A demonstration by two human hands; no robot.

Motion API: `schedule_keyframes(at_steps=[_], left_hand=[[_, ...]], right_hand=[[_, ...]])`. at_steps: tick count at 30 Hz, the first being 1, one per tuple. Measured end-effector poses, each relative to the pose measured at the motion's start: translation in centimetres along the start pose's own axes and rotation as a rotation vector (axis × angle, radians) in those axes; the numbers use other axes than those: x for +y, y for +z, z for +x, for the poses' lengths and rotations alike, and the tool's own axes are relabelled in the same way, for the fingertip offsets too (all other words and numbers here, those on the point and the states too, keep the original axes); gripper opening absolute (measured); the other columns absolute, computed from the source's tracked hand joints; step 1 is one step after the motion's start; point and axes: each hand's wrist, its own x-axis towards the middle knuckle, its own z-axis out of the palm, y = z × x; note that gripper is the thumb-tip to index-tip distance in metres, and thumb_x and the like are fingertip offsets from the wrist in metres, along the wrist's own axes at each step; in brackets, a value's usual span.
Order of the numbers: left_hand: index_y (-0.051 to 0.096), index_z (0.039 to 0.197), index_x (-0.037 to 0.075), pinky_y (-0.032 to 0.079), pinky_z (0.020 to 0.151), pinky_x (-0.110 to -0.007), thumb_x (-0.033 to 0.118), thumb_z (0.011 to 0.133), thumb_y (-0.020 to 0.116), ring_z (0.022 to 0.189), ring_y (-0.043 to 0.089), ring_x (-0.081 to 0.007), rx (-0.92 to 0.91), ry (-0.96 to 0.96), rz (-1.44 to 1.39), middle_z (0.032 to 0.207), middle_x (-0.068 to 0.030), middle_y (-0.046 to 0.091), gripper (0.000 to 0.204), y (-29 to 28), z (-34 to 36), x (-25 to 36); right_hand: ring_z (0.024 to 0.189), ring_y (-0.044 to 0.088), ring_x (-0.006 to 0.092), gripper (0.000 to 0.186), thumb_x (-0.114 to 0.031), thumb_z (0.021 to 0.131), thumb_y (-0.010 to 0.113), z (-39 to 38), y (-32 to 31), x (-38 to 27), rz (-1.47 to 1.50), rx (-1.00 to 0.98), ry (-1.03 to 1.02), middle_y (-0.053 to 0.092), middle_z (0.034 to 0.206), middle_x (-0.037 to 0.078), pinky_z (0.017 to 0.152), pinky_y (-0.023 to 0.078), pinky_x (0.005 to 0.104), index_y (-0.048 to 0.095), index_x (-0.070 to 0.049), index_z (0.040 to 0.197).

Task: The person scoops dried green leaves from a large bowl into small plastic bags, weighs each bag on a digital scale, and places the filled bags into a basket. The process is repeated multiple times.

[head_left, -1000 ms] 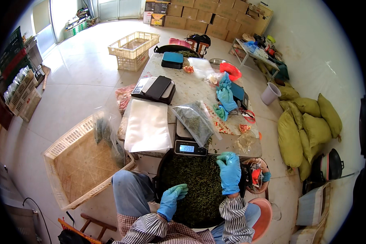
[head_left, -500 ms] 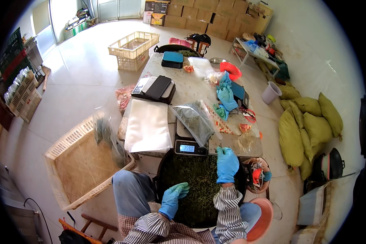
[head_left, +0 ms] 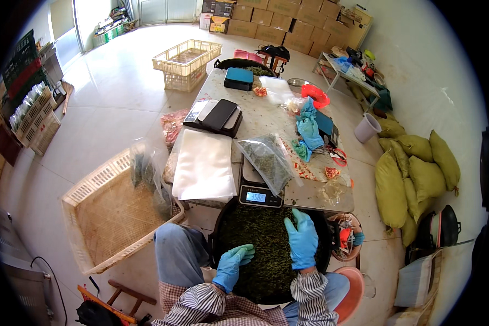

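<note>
Both of my hands wear blue gloves and hover over a wide black pan (head_left: 215, 224) of loose dark green dried leaves (head_left: 261, 244) at my lap. My left hand (head_left: 233, 265) is over the left part of the leaves, fingers stretched out, with nothing visible in it. Over the right part, my right hand (head_left: 302, 239) has its thumb and fingers apart, pointing toward the table. Just beyond the pan, a digital scale (head_left: 261, 196) with a lit display stands at the table's near edge. A clear plastic bag (head_left: 266, 160), partly filled with green leaves, lies tilted on the scale.
Left of the scale lies a stack of clear flat bags (head_left: 204, 165). A second scale (head_left: 214, 117) stands behind it. Filled bags lean in a cream plastic crate (head_left: 114, 212) on the floor at left. A pink basin (head_left: 349, 293) sits by my right knee; green sacks (head_left: 418, 168) line the right wall.
My right hand has drawn back from the table edge, and its closed fingertips have spread apart. The left hand has barely moved. The scale's reading has shifted slightly, as has the whole view.
</note>
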Motion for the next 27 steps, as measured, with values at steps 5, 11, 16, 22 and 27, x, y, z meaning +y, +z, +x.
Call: schedule_keyframes(at_steps=[5,11,16,22,27], left_hand=[[0.065,0.132,0.002,0.054,0.095,-0.033,0.025,0.106,0.056,0.109,0.069,-0.0206,0.021,0.048,0.004,0.125,-0.0108,0.07,0.036,0.0,-0.5,1.1],[0.057,0.142,0.003,0.053,0.095,-0.031,0.017,0.101,0.065,0.113,0.065,-0.0189,0.032,0.334,0.063,0.128,-0.01,0.068,0.044,0.0,0.3,3.6],[0.015,0.161,0.003,0.04,0.114,-0.041,0.032,0.076,0.09,0.142,0.039,-0.0345,0.23,0.964,1.059,0.159,-0.0216,0.03,0.117,4.3,-0.6,8.3],[0.015,0.163,0.011,0.043,0.113,-0.038,0.006,0.072,0.09,0.139,0.044,-0.0291,-0.224,0.624,0.433,0.158,-0.0153,0.034,0.118,4.4,3.5,-3.6],[0.024,0.159,0.005,0.04,0.115,-0.041,0.015,0.072,0.091,0.138,0.044,-0.0324,-0.132,0.528,0.544,0.155,-0.0193,0.037,0.111,3.8,1.4,0.3]], right_hand=[[0.116,0.06,0.0361,0.041,-0.022,0.092,0.072,7.2,6.3,-1.9,0.027,0.061,-0.31,0.064,0.127,0.018,0.101,0.047,0.0419,0.065,0.001,0.125],[0.085,0.065,0.0334,0.017,-0.017,0.093,0.068,13.0,-0.3,-3.5,-0.068,0.134,-0.507,0.067,0.093,0.015,0.077,0.053,0.0425,0.068,0.0,0.096],[0.068,0.061,0.0331,0.012,-0.016,0.086,0.068,9.3,-9.9,-9.9,-0.325,-0.278,-0.793,0.064,0.078,0.015,0.062,0.051,0.0439,0.068,-0.004,0.088],[0.077,0.068,0.0387,0.026,-0.028,0.089,0.066,3.4,-3.4,-2.3,0.025,-0.916,-0.863,0.07,0.083,0.019,0.07,0.055,0.0455,0.073,-0.003,0.095],[0.069,0.069,0.0366,0.03,-0.029,0.095,0.06,5.7,-7.2,-6.6,-0.131,-1.018,-0.728,0.071,0.082,0.02,0.064,0.055,0.045,0.073,-0.003,0.105]])
